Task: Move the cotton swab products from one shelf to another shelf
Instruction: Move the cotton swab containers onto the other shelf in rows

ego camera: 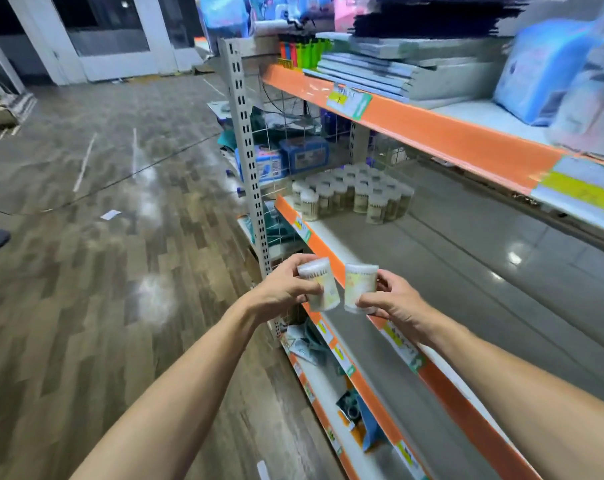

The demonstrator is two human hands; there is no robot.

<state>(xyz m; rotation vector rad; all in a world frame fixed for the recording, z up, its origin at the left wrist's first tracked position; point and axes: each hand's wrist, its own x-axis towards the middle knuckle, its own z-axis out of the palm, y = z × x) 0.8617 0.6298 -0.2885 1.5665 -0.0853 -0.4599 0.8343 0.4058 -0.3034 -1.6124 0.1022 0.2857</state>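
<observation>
Swab jars [338, 287] before shelf edge [442, 382]

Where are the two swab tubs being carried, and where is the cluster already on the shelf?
Left-hand tub [323, 289], head view: on its labelled side.
Right-hand tub [360, 284], head view: on its labelled side.
Shelf cluster [354, 194], head view: on the middle tubs.

Two swab jars [319, 289] [360, 288] held tilted off the shelf edge; jar cluster [354, 195] upright at 12 o'clock on middle shelf [432, 271].

Lighters [302, 51] beside stacked notebooks [373, 72] above
</observation>
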